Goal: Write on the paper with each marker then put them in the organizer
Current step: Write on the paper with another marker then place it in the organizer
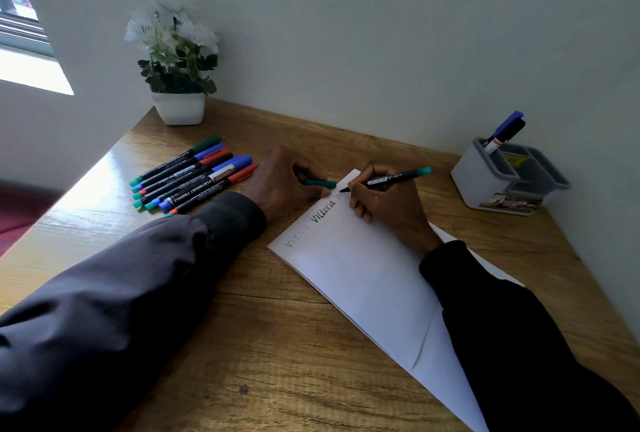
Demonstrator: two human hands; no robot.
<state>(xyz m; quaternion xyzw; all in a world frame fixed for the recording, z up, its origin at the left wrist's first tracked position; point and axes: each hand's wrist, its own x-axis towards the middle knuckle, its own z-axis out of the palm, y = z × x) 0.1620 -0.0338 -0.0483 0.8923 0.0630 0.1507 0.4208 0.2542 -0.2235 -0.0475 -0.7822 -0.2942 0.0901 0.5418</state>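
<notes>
The right hand (388,203) grip is clamped on a black-barrelled, green-ended marker (391,179), its tip set on the white paper sheet (363,275) near the 12 o'clock edge, beside two written words; a third is judged under way. A green marker cap (320,183) is pinched in the left hand (284,182) grip, likely for quick recapping. A row of capped markers (194,175) is laid at 10 o'clock on the wooden table (277,345). A grey plastic organizer (485,182) is placed at 2 o'clock, with two markers (504,132) stood inside.
</notes>
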